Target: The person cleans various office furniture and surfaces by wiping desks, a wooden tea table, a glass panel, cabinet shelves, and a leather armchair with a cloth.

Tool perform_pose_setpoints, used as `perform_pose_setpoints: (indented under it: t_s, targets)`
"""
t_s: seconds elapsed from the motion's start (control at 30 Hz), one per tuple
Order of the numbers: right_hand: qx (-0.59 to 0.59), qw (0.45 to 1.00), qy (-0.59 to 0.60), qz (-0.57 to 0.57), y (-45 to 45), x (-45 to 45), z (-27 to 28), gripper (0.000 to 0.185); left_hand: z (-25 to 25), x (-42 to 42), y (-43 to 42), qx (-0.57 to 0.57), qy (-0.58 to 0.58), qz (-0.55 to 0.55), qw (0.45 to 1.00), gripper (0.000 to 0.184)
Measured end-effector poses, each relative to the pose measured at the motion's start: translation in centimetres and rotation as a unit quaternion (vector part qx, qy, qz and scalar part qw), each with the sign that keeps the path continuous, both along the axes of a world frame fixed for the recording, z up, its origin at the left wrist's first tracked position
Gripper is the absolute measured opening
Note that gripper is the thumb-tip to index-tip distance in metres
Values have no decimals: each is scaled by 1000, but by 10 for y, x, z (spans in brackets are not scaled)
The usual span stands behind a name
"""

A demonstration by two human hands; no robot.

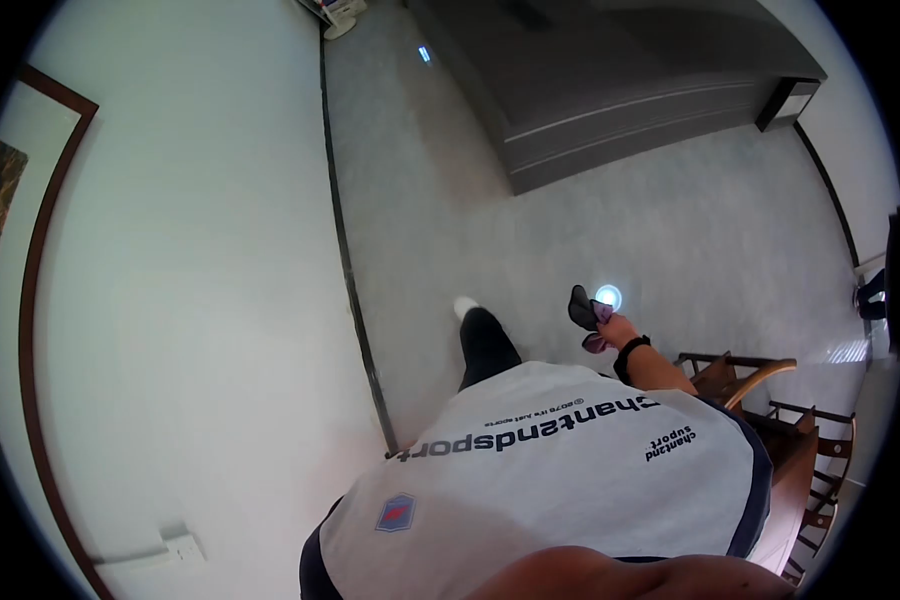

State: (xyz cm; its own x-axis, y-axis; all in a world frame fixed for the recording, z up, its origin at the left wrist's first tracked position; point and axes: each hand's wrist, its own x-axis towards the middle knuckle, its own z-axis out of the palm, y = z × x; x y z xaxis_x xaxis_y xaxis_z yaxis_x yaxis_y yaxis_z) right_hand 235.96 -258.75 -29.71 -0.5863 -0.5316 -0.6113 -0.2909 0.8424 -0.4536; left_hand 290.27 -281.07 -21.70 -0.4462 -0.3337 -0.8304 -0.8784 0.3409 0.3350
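My right hand (620, 329) is closed around a dark grey and purple item (583, 308) with rounded, flap-like ends, held out above the floor at my right side. A second rounded purple end (595, 343) hangs below my fingers. The item looks soft, but its exact kind cannot be made out. A black band (632, 352) circles my right wrist. Nothing of my left hand shows; my torso in a white printed shirt (560, 460) fills the lower part of the view.
One foot in a white shoe (465, 306) is on the grey floor (420, 230). Ahead stands a large dark grey cabinet-like piece (630, 90). A pale wall (200, 280) with a framed picture (45, 200) runs along the left. Wooden chairs (760, 375) and a table (795, 470) are at right.
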Motion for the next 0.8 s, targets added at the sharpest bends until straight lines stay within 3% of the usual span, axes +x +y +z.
perform_pose_setpoints:
  t_s: [0.1, 0.17, 0.27, 0.37, 0.4, 0.5, 0.57, 0.6, 0.7, 0.77, 0.8]
  targets:
    - [17, 1000, -24, -2, -65, -9, 39, 53, -37, -6, -54, 15, -23, -26, 999, 39]
    - [10, 994, 66, 82, -95, -17, 16, 44, -60, -13, -95, 20, -29, -45, 998, 39]
    - [-42, 997, -54, 39, -155, -15, 88, 43, -88, -31, -163, 19, -29, -93, 995, 39]
    - [24, 997, 10, 75, -234, -43, 73, 40, -109, -67, -242, -19, -4, -113, 993, 39]
    - [-22, 995, 63, 74, -263, -52, 71, 47, -111, -84, -269, -48, 19, -88, 995, 39]
    - [-48, 984, 172, 5, -357, -90, 74, 45, -102, -125, -337, -161, 160, 153, 962, 37]
    - [-107, 975, 188, -56, -409, -115, 124, 45, -83, -144, -371, -164, 184, 158, 956, 37]
    - [-152, 950, 258, -83, -428, -129, 125, 47, -78, -149, -382, -169, 176, 130, 961, 36]
    - [-306, 838, 430, -136, -477, -189, 118, 61, -40, -176, -414, -147, 105, 29, 983, 39]
    - [-255, 824, 486, -141, -491, -206, 111, 70, -111, -153, -417, -166, 87, -14, 982, 36]
    - [-203, 858, 455, -126, -494, -225, 78, 74, -124, -141, -403, -199, 112, -22, 973, 32]
